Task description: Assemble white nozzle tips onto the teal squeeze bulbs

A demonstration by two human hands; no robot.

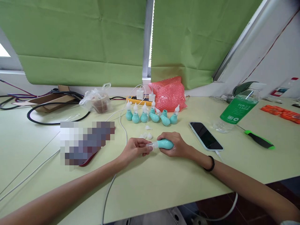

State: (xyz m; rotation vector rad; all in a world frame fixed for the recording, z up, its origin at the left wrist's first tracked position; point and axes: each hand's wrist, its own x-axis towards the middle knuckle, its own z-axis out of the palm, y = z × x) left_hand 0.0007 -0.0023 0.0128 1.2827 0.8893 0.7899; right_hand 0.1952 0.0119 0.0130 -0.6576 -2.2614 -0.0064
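My right hand (176, 145) is wrapped round a teal rubber bulb (165, 143) that lies sideways just above the table. My left hand (135, 148) pinches the clear nozzle tip (152, 145) at the bulb's left end. A few loose clear tips (147, 135) lie on the table just behind my hands. Farther back, several teal bulbs (152, 116) stand in a row, most with clear tips on top, one without.
A phone (205, 135) lies face up right of my hands, with a green-labelled bottle (236, 110) and a green-handled tool (259, 139) beyond. Pink bubble wrap (170, 92), a power strip (138, 100), a plastic bag (96, 100) and cables (44, 112) sit at the back.
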